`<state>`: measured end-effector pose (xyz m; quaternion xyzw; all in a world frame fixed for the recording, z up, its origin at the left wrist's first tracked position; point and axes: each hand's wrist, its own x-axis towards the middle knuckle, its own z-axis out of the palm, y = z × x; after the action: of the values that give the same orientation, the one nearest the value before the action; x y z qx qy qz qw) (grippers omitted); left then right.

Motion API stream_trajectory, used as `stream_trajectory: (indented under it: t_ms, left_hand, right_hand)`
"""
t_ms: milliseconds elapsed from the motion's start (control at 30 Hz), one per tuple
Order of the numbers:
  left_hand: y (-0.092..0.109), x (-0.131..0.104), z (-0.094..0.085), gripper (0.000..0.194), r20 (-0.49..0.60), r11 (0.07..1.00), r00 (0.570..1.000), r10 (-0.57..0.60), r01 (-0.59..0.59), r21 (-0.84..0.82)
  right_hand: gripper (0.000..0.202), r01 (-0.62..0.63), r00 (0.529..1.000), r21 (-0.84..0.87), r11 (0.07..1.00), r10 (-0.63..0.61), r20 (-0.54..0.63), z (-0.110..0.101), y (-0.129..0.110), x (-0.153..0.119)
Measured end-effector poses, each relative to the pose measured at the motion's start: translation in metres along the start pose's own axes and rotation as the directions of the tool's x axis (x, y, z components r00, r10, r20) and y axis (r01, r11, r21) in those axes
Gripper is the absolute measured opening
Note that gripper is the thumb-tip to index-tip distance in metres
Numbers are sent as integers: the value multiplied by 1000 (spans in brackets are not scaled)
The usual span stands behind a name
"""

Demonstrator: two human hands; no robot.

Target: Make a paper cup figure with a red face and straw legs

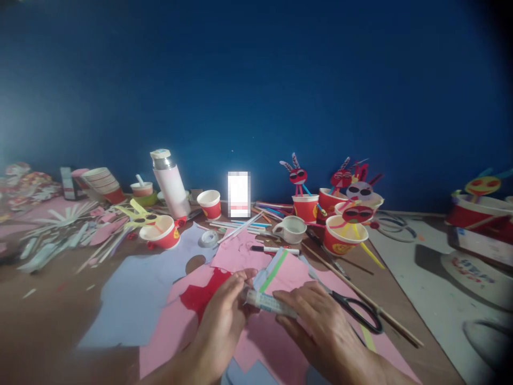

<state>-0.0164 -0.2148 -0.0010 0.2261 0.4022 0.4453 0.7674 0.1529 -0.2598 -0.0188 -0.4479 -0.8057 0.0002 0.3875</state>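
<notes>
Over sheets of pink paper [260, 342], both hands hold a whitish, translucent glue stick [267, 302] with blue-green print on it. My left hand [226, 307] is closed at its left end; whether a small piece is also pinched there is hidden by the fingers. My right hand [316, 315] wraps round the right end. Just beyond the stick lies a pale blue paper strip with a green stripe [274, 271]. Red paper [202, 294] lies under my left hand. To the right of my right hand are black-handled scissors [360, 313].
Red-and-white paper cups with paper figures [306, 207] stand at the back right. A white flask [170, 184], a red-and-white cup [209, 205] and a mug [292, 230] stand further back. A thin wooden stick [368, 297] slants across the right. Pale blue paper [128, 299] lies left, near paper scraps.
</notes>
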Motion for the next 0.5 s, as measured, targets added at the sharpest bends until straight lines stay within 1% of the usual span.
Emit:
stream_trajectory:
  t_ms: [67,133,400,500]
  left_hand:
    - [-2,-1,1,20,32,1000,999,9,-9,-3]
    - [-4,-3,2,25,37,1000,999,23,-23,3]
    - [-12,-2,3,32,-30,996,996,85,-85,-5]
    - [-13,-1,4,30,14,997,996,83,-83,-7]
  right_hand:
    - [16,7,1000,-12,1000,-6,18,0,0,0]
    - [16,10,999,-38,999,-9,31,0,-1,0]
    - [15,58,998,-219,974,-50,43,2,-3,-1]
    - [16,67,997,-251,966,-58,42,5,-2,-1]
